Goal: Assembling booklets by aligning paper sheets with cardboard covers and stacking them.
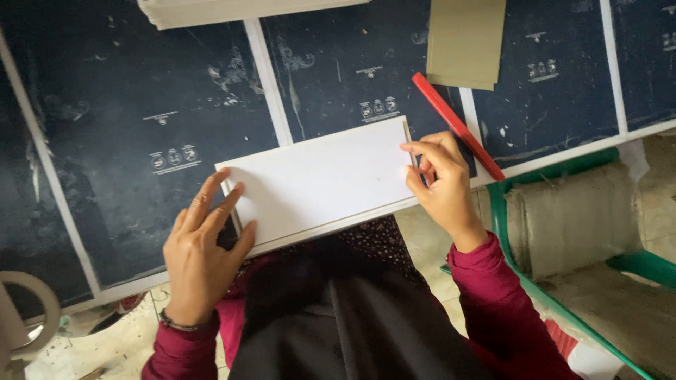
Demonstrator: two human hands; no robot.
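Note:
A white rectangular sheet (324, 181) lies at the near edge of a dark printed table top (127, 127), over a board whose edges show at both ends. My left hand (204, 246) rests with fingers spread on the sheet's left end. At the sheet's right end my right hand (440, 179) pinches the edge with fingertips. Both sleeves are dark red.
A red flat stick (458, 127) lies diagonally just beyond my right hand. A brown card piece (465, 42) sits farther back, and a pale stack (225, 10) at the top edge. A green plastic chair (563, 232) with sacking stands to the right. A round object (28, 309) is at lower left.

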